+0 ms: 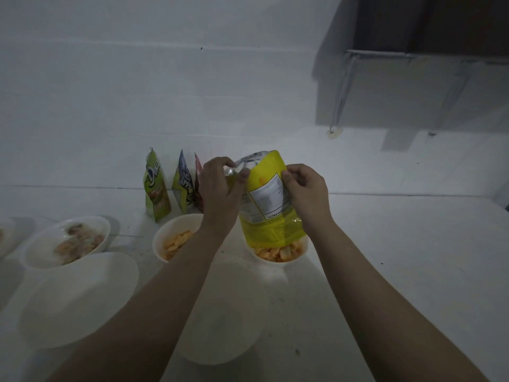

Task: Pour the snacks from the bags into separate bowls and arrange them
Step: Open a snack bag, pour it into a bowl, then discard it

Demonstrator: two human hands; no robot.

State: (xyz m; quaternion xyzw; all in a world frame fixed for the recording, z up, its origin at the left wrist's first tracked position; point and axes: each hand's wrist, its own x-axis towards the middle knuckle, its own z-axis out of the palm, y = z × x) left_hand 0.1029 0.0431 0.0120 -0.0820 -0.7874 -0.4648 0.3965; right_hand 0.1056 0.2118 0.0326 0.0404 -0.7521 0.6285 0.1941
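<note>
Two bare forearms, left grip (220, 188), right grip (307, 193), no sleeves

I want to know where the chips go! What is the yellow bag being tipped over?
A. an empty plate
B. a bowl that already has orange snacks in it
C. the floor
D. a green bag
B: both hands, left hand and right hand, hold the yellow bag upside down, its mouth over a white bowl of orange snacks.

yellow bag (271, 216): bright yellow with a white panel of fine dark print; silver inner foil at its upper end
green bag (156, 188): lime green, white lettering, brown patch
blue bag (184, 186): blue-grey over yellow
red bag (197, 186): dark red
bowls (80, 299): plain white
snacks (278, 253): pale orange
tabletop (399, 257): white; few dark specks
</note>
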